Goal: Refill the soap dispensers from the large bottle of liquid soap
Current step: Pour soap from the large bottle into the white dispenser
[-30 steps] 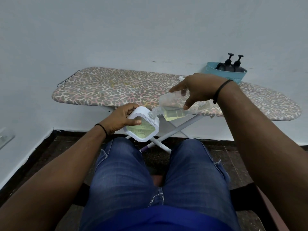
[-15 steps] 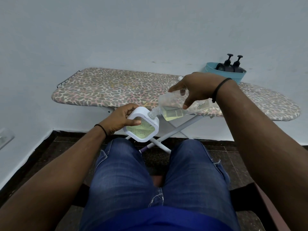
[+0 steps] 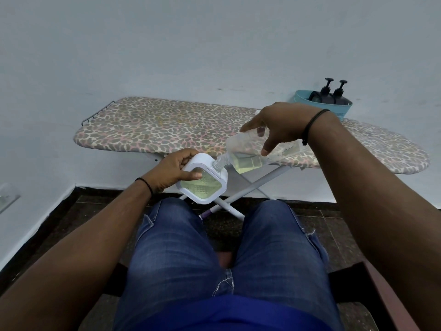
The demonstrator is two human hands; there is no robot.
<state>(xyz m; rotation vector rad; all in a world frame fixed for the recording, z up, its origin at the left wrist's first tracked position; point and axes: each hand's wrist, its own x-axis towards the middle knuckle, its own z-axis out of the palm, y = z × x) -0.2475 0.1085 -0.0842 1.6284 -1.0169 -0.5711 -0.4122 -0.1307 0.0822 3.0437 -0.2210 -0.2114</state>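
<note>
Seated before the board (image 3: 167,125), the left hand (image 3: 171,172) grips the dispenser (image 3: 202,180), seemingly near full, while the right hand (image 3: 276,126) clasps the tilted bottle (image 3: 250,156), neck at its opening, pouring; two pumps (image 3: 331,94) wait in the far-right tub (image 3: 300,97).

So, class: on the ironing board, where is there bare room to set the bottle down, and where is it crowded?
The ironing board is bare from its wire end rack across to the right hand holding the clear bottle. Its far right end is crowded by the teal tub of black pump bottles; the nose beyond looks bare.
</note>
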